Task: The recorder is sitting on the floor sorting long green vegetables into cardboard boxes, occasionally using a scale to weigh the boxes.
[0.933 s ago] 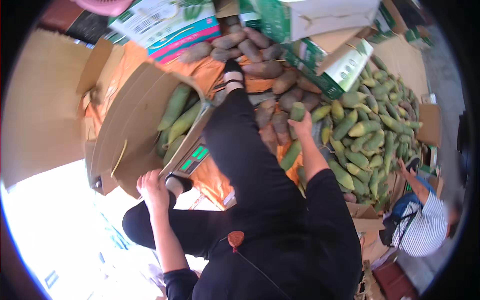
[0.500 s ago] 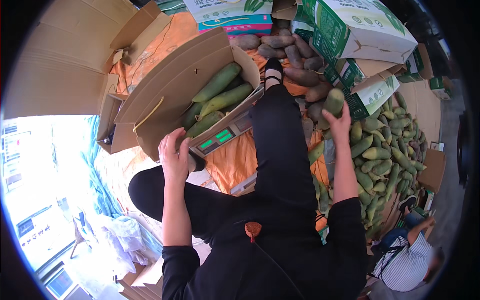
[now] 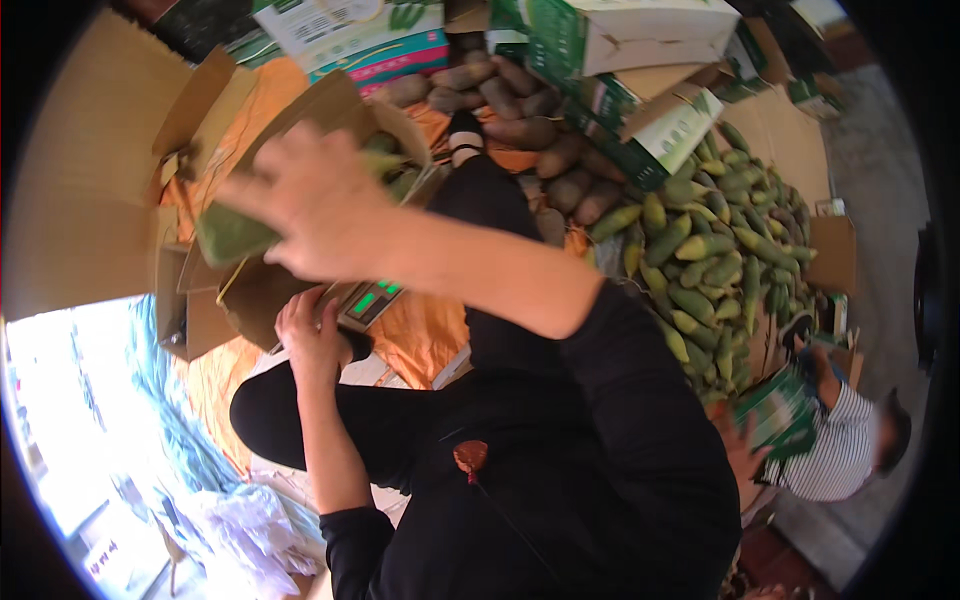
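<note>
My right hand [image 3: 325, 205], blurred by motion, reaches across over the open cardboard box [image 3: 250, 300] with a green radish [image 3: 225, 235] in its fingers. Several more green radishes [image 3: 385, 160] lie inside the box, partly hidden by this hand and forearm. The box rests on a scale with a green lit display [image 3: 370, 298]. Fingers curled, my left hand [image 3: 310, 335] grips the box's near edge beside that display.
A large heap of green radishes [image 3: 700, 270] lies to the right. Darker, reddish radishes [image 3: 520, 130] lie ahead, beyond my foot. Printed cartons [image 3: 650, 45] stand at the back. At the lower right, a person in a striped shirt [image 3: 830, 450] handles a green carton [image 3: 780, 410].
My right hand has carried the green radish from the right side across to the box. The left hand remains at the box edge. The view has shifted, and the other person now has a green carton.
</note>
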Action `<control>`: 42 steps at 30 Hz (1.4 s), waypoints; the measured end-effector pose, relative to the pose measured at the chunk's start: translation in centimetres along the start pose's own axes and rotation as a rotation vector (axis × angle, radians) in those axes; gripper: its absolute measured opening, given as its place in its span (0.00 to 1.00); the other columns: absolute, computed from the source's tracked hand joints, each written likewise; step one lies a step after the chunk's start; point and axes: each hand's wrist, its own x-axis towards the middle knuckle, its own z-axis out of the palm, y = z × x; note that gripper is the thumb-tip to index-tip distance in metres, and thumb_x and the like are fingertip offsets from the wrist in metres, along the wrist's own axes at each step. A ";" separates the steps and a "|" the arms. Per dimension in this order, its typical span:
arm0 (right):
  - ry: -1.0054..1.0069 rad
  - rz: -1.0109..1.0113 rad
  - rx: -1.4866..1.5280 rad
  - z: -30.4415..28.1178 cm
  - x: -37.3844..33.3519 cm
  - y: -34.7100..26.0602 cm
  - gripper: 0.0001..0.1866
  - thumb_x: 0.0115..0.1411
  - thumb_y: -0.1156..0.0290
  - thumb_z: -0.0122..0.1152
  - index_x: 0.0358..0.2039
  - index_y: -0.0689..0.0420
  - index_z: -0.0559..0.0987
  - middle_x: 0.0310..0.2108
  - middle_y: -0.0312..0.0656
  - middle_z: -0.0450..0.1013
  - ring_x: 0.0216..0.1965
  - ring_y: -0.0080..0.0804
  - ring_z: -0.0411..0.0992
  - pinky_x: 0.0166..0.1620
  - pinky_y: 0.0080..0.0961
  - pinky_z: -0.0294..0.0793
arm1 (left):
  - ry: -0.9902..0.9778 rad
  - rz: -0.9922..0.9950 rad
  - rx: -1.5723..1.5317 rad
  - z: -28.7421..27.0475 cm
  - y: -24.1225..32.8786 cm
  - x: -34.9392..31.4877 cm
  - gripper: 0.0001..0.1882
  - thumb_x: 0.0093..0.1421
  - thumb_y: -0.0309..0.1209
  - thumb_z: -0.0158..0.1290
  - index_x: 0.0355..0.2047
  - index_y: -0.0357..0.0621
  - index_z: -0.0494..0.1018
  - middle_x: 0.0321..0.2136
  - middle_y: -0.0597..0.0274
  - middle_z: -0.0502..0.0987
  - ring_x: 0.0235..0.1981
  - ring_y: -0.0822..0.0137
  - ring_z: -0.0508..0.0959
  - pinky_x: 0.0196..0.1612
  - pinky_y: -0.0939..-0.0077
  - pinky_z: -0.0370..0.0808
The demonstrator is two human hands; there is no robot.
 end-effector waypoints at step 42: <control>0.048 1.817 0.262 5.7 -55.1 24.1 0.16 0.51 0.68 0.66 0.37 0.61 0.74 0.21 0.39 0.69 0.19 0.31 0.69 0.21 0.30 0.68 | 0.075 -0.050 -0.053 0.4 1.2 1.1 0.07 0.57 0.31 0.53 0.33 0.41 0.77 0.31 0.55 0.78 0.37 0.55 0.76 0.44 0.64 0.69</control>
